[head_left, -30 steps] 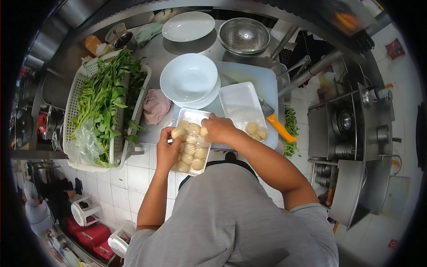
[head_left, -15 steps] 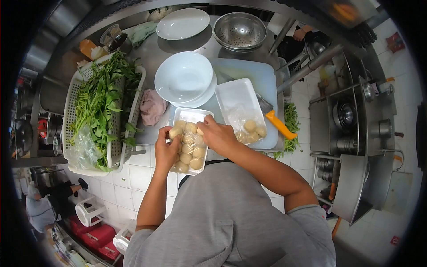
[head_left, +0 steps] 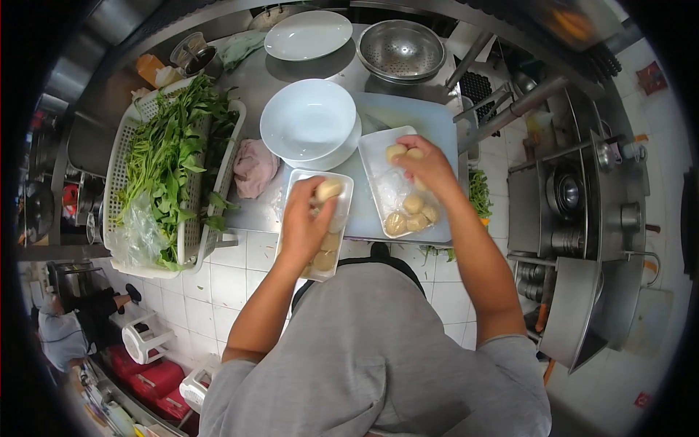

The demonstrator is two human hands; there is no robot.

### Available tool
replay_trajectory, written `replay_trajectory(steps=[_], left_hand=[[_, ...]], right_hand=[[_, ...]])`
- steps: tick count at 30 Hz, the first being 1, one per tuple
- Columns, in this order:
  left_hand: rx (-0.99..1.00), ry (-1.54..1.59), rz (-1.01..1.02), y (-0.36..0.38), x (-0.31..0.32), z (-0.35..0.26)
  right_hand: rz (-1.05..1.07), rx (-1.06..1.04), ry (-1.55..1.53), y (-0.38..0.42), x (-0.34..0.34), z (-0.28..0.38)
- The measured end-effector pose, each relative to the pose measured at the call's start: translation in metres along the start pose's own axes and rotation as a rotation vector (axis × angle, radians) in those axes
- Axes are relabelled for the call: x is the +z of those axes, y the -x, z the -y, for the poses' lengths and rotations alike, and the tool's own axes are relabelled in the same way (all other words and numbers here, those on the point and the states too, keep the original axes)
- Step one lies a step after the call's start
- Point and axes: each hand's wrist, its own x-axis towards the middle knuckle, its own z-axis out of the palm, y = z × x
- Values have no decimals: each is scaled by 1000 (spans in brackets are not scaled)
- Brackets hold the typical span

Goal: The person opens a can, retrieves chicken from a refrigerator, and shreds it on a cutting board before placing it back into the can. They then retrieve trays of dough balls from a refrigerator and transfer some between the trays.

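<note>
My left hand [head_left: 306,222] is curled over the left white foam tray [head_left: 342,240], with a beige meatball [head_left: 329,191] at its fingertips. More meatballs [head_left: 325,260] lie in that tray below the hand, partly covered by it. My right hand [head_left: 431,169] is closed around two meatballs [head_left: 397,152] above the upper part of the right white foam tray [head_left: 373,156]. Several other meatballs [head_left: 416,204] sit in the lower part of the right tray, where clear plastic wrap [head_left: 393,186] also lies. The right tray rests on a pale cutting board [head_left: 437,120].
Stacked white bowls [head_left: 309,120] stand behind the left tray, beside a pink cloth [head_left: 255,167]. A basket [head_left: 234,138] of leafy greens [head_left: 171,146] is at left. A white plate [head_left: 309,35] and metal colander [head_left: 401,49] stand behind. A knife blade [head_left: 376,123] shows beside the right tray.
My right hand has moved from the left tray to the right tray, carrying meatballs. My left hand has shifted inward over the left tray. The left tray holds fewer visible meatballs.
</note>
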Motion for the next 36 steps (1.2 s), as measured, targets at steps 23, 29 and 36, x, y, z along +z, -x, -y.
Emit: replay_trajectory(steps=[23,29,36], left_hand=[[-170,-39,-36,23,-57,26],[-297,-110,-162,92,-76,80],[-489,-13,-123,116,-65,87]], right_hand=[[44,-86,178,85,-18,0],[-346,-533,663,47,-3,-3],[-41,-580,606,66,12,-16]])
